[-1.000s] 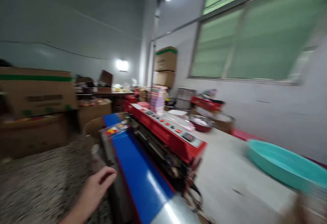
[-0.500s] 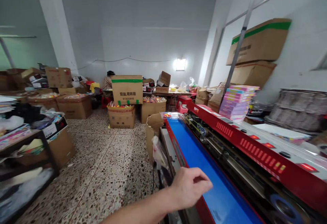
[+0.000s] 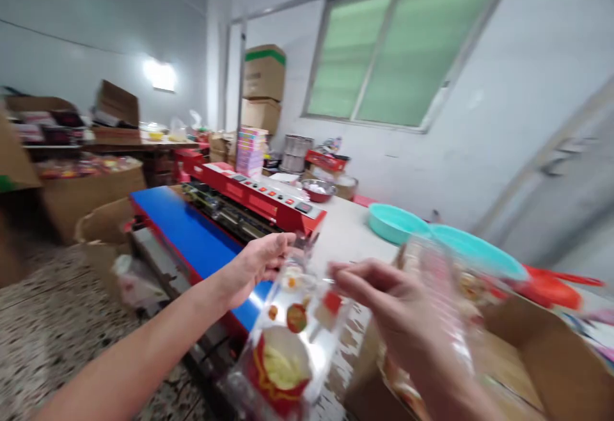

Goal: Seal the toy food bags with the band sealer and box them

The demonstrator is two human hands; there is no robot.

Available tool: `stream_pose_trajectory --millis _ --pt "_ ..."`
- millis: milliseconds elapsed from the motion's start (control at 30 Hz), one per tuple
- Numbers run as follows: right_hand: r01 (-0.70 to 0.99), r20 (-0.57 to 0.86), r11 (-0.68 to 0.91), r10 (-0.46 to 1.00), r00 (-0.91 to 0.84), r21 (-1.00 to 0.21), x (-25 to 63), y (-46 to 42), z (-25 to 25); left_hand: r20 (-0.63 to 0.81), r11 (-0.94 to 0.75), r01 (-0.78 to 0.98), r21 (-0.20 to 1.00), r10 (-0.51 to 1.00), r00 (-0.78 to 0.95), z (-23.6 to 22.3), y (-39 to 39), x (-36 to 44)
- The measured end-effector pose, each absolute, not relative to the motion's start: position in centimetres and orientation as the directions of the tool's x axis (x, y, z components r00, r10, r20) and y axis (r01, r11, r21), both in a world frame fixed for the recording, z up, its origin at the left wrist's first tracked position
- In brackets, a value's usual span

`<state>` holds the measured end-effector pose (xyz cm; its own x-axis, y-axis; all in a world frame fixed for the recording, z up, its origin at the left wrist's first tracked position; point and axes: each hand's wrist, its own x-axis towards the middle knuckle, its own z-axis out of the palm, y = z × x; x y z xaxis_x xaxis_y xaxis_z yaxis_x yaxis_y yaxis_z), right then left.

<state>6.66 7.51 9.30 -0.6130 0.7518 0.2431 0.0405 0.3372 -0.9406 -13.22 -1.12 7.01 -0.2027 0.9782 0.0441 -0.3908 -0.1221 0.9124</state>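
Clear plastic shone on the bag of toy food [image 3: 290,334], and my left hand [image 3: 256,264] was closed on its top edge. Half a second before, that hand was over the blue belt [image 3: 192,229] with nothing in it that showed. Now the bag was up and tilted, between the red bag-sealing machine [image 3: 266,201] and the open cardboard box [image 3: 556,357]. I took that to mean the work was now in my hands. My right hand [image 3: 388,290] had its fingers bunched at the bag's other side, but blur hid the tips, so I could not tell if they gripped it.

I counted one held bag, with one carton of fries [image 3: 283,370] and one round brown piece [image 3: 296,317] inside. There was one machine, two teal tubs [image 3: 396,222] and one red pan [image 3: 551,290].
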Motion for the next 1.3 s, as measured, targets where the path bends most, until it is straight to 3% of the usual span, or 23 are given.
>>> stream_pose_trajectory --millis 133,367,533,933,1167,1300 --pt "-0.043 0.106 0.1 0.81 -0.576 -0.994 5.1 7.4 7.0 -0.102 0.012 -0.447 0.894 0.979 -0.178 5.5 0.5 -12.8" --pt "0.019 -0.069 -0.071 0.835 -0.547 -0.997 3.6 10.1 2.4 -0.195 0.013 -0.473 0.881 0.921 -0.337 0.9 3.1 -13.3" --pt "0.038 -0.094 -0.087 0.875 -0.475 -0.996 2.8 10.1 0.6 -0.239 0.029 -0.476 0.879 0.891 -0.386 -1.4 4.9 -13.5" --pt "-0.016 -0.173 -0.185 0.941 -0.292 -0.983 1.0 14.5 -2.0 -0.414 0.285 -0.399 0.872 0.864 -0.287 -3.2 5.2 -16.1" --pt "-0.002 -0.17 -0.175 0.956 -0.239 -0.985 -2.2 16.8 -4.3 -0.405 0.242 -0.42 0.875 0.841 -0.358 -3.8 6.7 -17.2" --pt "0.023 -0.042 -0.04 0.989 -0.141 -0.999 -3.7 15.4 -3.2 -0.389 0.19 -0.403 0.895 0.773 -0.501 -4.2 6.5 -19.6"
